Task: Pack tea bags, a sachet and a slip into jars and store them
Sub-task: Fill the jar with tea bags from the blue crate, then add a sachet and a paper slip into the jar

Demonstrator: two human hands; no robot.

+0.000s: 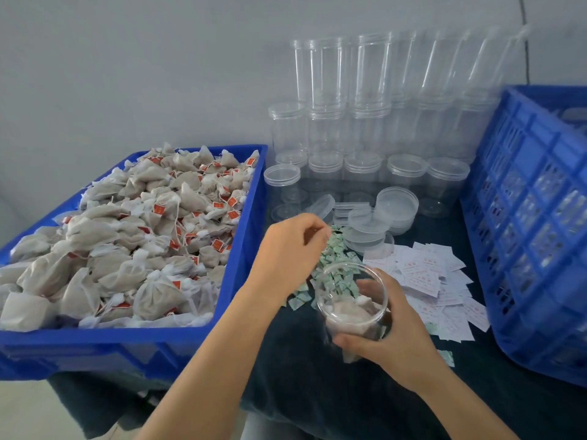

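jar (352,300) with tea bags (347,312) sits gripped in right hand (390,331); left hand (289,249) pinches over the sachets (333,249), its catch unclear

No text could be read: the red tags (158,208) on the tea bags and the red print on the white slips (422,276) at lower right were too blurred.

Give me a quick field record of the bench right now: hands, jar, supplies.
left hand: fingers curled over the sachets, apparently pinching one
right hand: grips the jar
jar: open, tea bags inside
tray: left, heaped with tea bags
slips: right of sachets
lids: loose, behind sachets
empty jars: stacked at back
crate: right
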